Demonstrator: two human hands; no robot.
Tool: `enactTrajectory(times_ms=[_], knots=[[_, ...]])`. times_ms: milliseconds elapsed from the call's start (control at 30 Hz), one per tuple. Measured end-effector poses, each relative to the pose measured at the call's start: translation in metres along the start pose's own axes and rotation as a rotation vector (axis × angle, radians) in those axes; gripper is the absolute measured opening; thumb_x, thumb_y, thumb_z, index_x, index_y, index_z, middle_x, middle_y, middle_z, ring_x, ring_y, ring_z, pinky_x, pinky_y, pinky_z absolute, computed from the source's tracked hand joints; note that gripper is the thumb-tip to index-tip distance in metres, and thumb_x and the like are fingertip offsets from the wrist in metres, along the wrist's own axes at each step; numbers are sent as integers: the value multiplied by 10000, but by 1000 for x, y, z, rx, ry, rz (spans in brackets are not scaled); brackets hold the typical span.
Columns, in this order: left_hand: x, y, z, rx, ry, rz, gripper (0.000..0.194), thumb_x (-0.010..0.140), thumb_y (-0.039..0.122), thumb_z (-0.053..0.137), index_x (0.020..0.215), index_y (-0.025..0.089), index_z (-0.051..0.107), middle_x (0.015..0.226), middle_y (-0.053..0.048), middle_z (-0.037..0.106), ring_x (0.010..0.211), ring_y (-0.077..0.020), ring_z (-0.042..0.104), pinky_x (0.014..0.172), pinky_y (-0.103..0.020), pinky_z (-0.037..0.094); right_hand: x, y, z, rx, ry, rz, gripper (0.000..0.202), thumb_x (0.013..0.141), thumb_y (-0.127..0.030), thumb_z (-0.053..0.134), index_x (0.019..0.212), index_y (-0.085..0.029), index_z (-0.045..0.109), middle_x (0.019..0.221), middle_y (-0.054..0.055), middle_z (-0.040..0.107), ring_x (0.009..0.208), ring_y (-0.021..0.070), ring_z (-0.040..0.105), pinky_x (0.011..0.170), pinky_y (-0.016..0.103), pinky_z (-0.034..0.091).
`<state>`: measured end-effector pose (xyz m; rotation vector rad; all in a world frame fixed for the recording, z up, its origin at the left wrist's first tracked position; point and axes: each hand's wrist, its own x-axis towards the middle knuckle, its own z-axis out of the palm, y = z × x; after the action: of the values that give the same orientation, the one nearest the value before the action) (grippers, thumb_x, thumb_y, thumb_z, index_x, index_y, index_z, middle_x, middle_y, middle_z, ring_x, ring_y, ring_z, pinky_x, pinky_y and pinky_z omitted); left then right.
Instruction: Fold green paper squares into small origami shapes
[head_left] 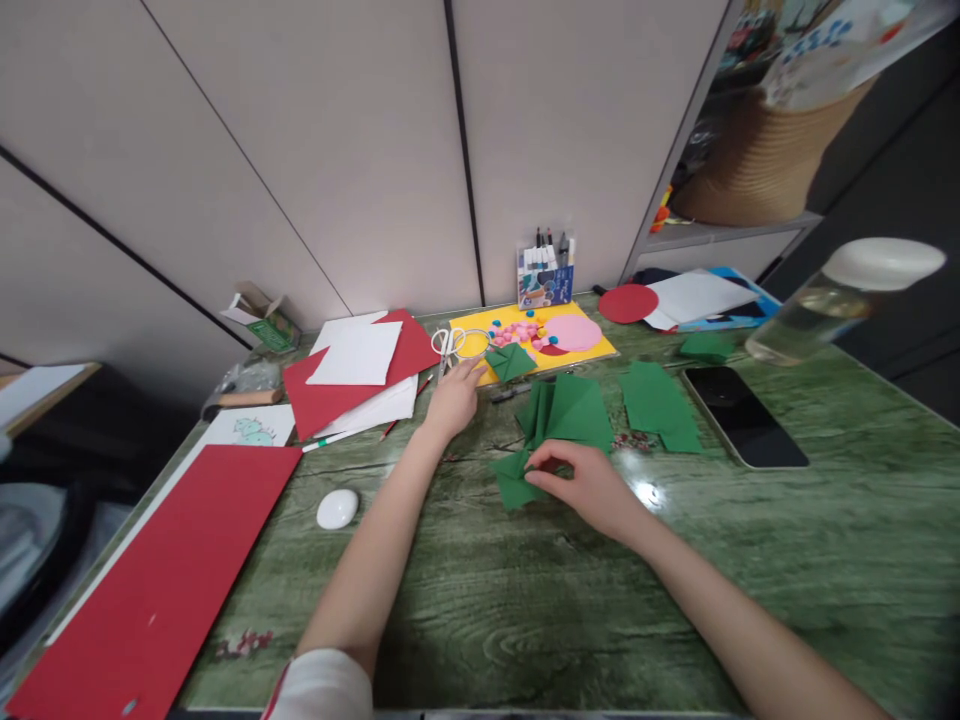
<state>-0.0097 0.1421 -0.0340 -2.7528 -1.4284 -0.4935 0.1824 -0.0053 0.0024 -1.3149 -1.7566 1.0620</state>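
My left hand reaches to the back with its fingers stretched out over the near-left edge of a yellow sheet. Beside its fingertips are white-handled scissors and a small folded green paper; whether the fingers touch either is unclear. Thumb and fingers of my right hand are pinched on a small green paper piece low over the table. Right behind it lies a larger pleated green paper. Pink and blue balls and a pink disc rest on the yellow sheet.
A phone and green paper lie to the right, with a lidded bottle behind. Red sheets and white paper cover the left, near a white mouse-shaped object. A pen box stands against the wall.
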Motion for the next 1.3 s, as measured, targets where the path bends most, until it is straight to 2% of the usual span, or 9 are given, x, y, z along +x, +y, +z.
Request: enactTrajectory(times_ms=[100, 167, 267, 467, 700, 867, 1033, 1167, 1300], knots=[[18, 3, 5, -13, -17, 32, 592, 730, 2, 358, 1300, 159, 394, 1449, -40, 258, 1333, -199, 180, 1079, -383, 191, 0, 1, 0, -7, -8, -7, 65, 750, -257, 587, 747, -196, 609, 746, 1, 647, 701, 151, 570, 639, 248, 417], [27, 2, 11, -26, -41, 30, 597, 721, 4, 366, 1297, 158, 402, 1435, -46, 292, 1333, -210, 179, 1073, -404, 195, 1, 3, 0, -16, -7, -9, 66, 750, -257, 588, 751, -196, 611, 746, 2, 646, 705, 153, 569, 642, 253, 416], [31, -1, 21, -57, -85, 5, 597, 703, -1, 373, 1278, 147, 429, 1371, -70, 405, 1292, -190, 292, 1048, -371, 258, 1, 4, -2, -20, 6, -5, 69, 752, -260, 587, 756, -195, 610, 749, -1, 645, 705, 151, 569, 643, 254, 417], [23, -1, 29, -142, -52, -31, 606, 702, -19, 367, 1278, 159, 428, 1365, -60, 416, 1302, -181, 267, 1068, -376, 207, 1, 5, -5, -26, 22, -11, 84, 750, -274, 589, 766, -195, 612, 758, 4, 649, 716, 158, 575, 651, 259, 423], [25, 7, 30, -326, 123, -155, 450, 733, 32, 402, 1141, 148, 550, 1294, -86, 485, 1230, -206, 368, 1056, -385, 232, 2, 2, -6, -36, 22, -15, 78, 756, -264, 584, 773, -195, 617, 758, 3, 649, 721, 158, 579, 655, 259, 422], [31, 6, 30, -533, 310, -338, 376, 762, 72, 402, 1099, 140, 553, 1233, -116, 504, 1184, -215, 408, 1019, -379, 283, 2, 0, -8, -38, 31, -9, 65, 757, -252, 584, 765, -196, 616, 763, 4, 650, 728, 159, 581, 662, 259, 420], [37, 2, 26, -808, 412, -543, 280, 773, 134, 436, 1018, 134, 572, 1104, -107, 577, 1011, -205, 527, 903, -358, 388, 2, 2, -9, -13, 85, 6, 57, 748, -253, 590, 754, -200, 611, 762, 2, 653, 730, 161, 585, 661, 263, 427], [21, 22, 13, -1064, 401, -655, 265, 771, 207, 442, 1003, 159, 562, 1126, -96, 576, 959, -186, 564, 780, -311, 453, 3, 3, -11, 38, 169, 29, 70, 745, -261, 589, 763, -196, 609, 760, 10, 650, 728, 164, 590, 685, 274, 442], [-24, 62, -13, -1309, 227, -660, 317, 792, 358, 437, 952, 141, 603, 962, -108, 648, 821, -193, 621, 660, -291, 480, 3, 4, -11, 66, 205, 41, 93, 737, -280, 595, 760, -191, 609, 753, 18, 650, 724, 170, 593, 686, 282, 448]])
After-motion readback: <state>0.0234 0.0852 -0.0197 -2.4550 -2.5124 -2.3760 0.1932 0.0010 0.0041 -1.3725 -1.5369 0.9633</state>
